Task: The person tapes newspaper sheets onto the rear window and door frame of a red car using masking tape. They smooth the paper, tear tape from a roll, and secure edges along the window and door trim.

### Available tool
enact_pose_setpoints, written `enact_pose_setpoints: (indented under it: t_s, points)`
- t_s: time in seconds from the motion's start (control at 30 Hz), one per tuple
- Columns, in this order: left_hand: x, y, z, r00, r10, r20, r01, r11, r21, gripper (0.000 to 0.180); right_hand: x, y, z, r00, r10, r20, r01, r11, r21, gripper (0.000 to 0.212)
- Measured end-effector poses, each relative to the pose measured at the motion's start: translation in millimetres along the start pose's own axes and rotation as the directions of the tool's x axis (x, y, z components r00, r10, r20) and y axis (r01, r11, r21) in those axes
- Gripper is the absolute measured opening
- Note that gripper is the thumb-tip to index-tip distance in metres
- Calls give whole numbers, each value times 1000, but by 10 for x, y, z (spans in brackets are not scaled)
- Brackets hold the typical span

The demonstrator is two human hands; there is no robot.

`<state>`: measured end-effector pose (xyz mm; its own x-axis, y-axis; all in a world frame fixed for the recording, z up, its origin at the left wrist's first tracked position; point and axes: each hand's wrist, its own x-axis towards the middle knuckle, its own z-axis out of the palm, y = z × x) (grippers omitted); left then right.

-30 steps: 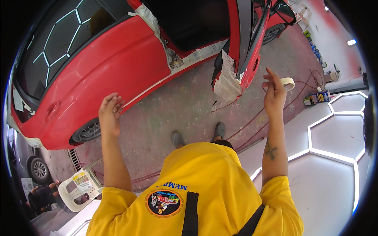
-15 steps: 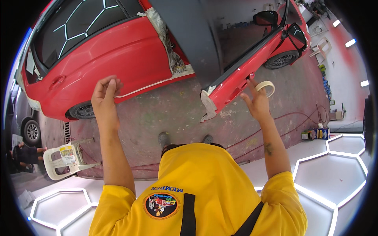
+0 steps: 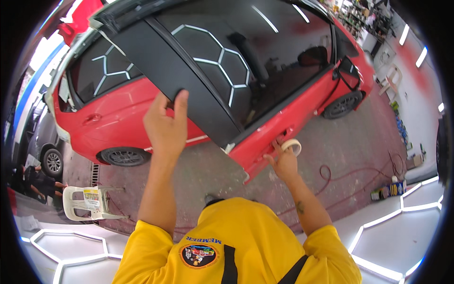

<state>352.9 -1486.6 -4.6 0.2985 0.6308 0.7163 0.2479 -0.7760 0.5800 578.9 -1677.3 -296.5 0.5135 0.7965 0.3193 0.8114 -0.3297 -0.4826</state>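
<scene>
My left hand (image 3: pixel 165 125) is raised at the rear edge of the open red front door (image 3: pixel 265 144). Its thumb lies against the black window pillar (image 3: pixel 198 102) and its fingers curl at the edge, their tips hidden. Lower on that door, my right hand (image 3: pixel 285 165) reaches toward the handle (image 3: pixel 285 134), its fingers at the red panel. A roll of cream masking tape (image 3: pixel 297 146) is looped over a finger of this hand. Behind the open door stands the red rear door (image 3: pixel 111 113) of the same car.
A white plastic chair (image 3: pixel 80 203) stands at the lower left, near a dark parked car (image 3: pixel 45 142). A seated person (image 3: pixel 40 182) is partly visible there. A red hose (image 3: pixel 345 177) trails over the floor. Cans (image 3: pixel 388 190) sit at the right.
My left hand has come right and up to the door's rear edge. My right hand stays by the door handle with the tape. The view has tilted up, showing more of the window.
</scene>
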Motion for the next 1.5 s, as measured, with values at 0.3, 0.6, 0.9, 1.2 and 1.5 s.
enact_pose_setpoints:
  t_s: [0.3,0.6,0.9,1.2,1.5]
  points:
    - [209,27,142,984,-178,10,175,976,126,41,259,-57,-152,1000,-13,13,15,986,-169,67]
    - [746,-540,366,967,-242,-76,250,960,128,52,1039,-269,67,980,41,195,18,957,-289,69]
    - [1534,-1189,457,967,-243,-77,254,945,208,55,1726,-595,537,978,97,186,-46,965,-260,70]
    - [2630,-2083,756,962,-264,-74,273,939,208,56,2787,-870,981,954,143,262,-65,956,-286,56]
    - [2364,-2912,824,965,-262,2,261,962,83,34,3694,-1052,1495,958,191,212,-97,917,-387,51]
